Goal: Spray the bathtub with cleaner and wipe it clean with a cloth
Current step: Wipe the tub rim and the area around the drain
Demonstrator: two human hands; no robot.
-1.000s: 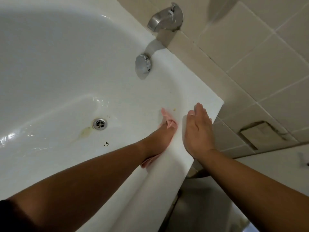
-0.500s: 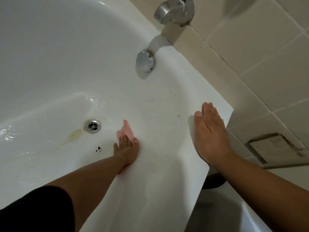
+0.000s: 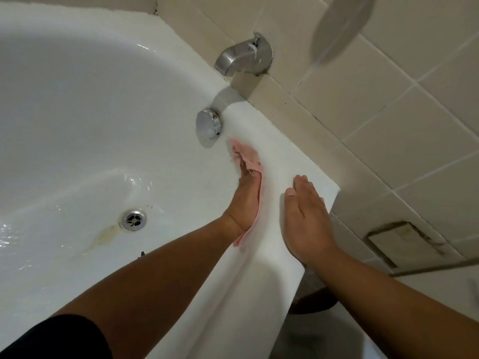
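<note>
The white bathtub (image 3: 77, 104) fills the left and middle of the head view. My left hand (image 3: 245, 200) presses a pink cloth (image 3: 247, 156) flat against the tub's inner wall just under the rim, below the round chrome overflow knob (image 3: 208, 124). The cloth sticks out past my fingertips and below my wrist. My right hand (image 3: 304, 218) rests flat with straight fingers on the tub's rim (image 3: 282, 156), apart from the cloth. No spray bottle is in view.
A chrome spout (image 3: 243, 57) juts from the beige tiled wall (image 3: 388, 112) above the rim. The drain (image 3: 134, 219) lies in the wet tub floor with a yellowish stain (image 3: 106, 235) beside it. A cracked tile (image 3: 404, 242) is at right.
My left hand has carried the cloth from low on the tub wall near the drain up toward the rim and overflow knob. My right hand has stayed flat on the rim.
</note>
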